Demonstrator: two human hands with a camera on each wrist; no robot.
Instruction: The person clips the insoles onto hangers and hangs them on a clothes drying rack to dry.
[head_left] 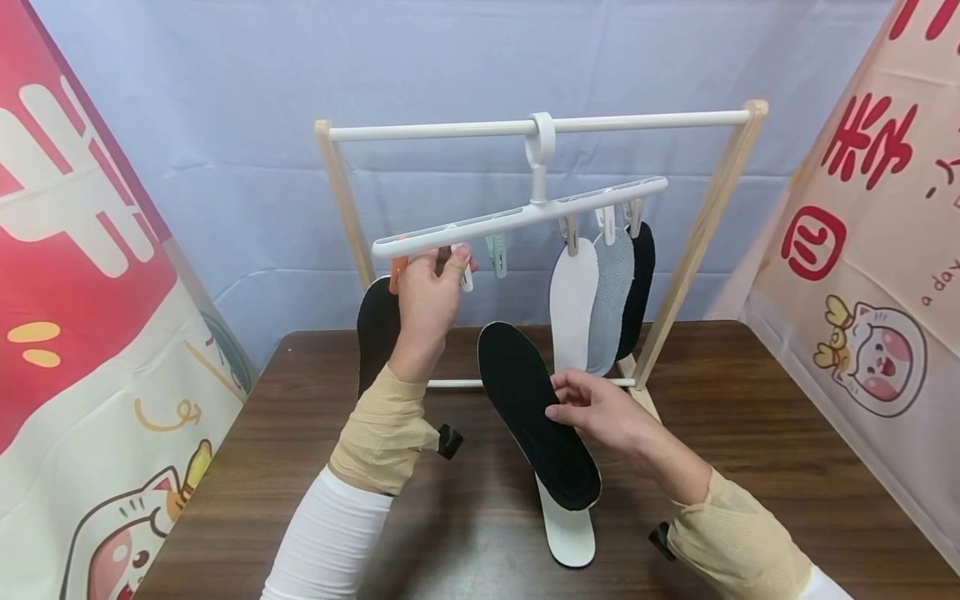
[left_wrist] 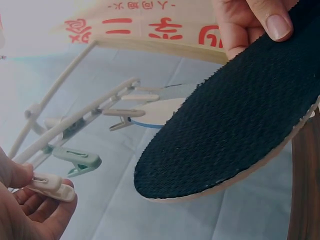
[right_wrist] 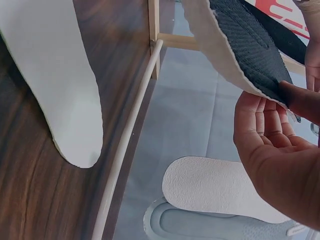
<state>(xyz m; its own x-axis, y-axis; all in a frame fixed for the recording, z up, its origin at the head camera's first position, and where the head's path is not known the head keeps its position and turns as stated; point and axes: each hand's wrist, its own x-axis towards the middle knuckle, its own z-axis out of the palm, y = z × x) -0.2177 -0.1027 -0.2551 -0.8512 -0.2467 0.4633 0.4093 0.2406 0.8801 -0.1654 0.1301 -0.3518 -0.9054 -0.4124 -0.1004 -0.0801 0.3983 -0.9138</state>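
My left hand is raised to the white clip hanger and pinches a white clip at its left end. A green clip hangs just beside it. My right hand holds a black insole by its edge, thumb on top and fingers beneath, tilted up above the table with its toe toward the hanger. A white insole lies flat on the table under it. Another black insole hangs at the hanger's left end, partly behind my left hand.
The hanger hooks over the white rod of a wooden rack standing on the brown table. Three insoles hang at its right: white, grey, black. Printed banners stand at both sides.
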